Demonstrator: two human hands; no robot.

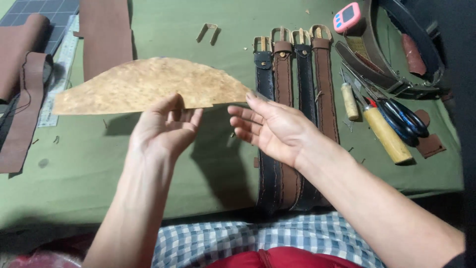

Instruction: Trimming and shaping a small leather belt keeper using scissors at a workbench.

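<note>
A: How is the tan leather piece (144, 85) held?
B: It is pinched at its lower edge by the left hand (166, 130); its right tip is touched by the open right hand (270, 128).
A: And around it?
B: It is raised above the green mat (99, 164), left of four belts (292, 99).
</note>
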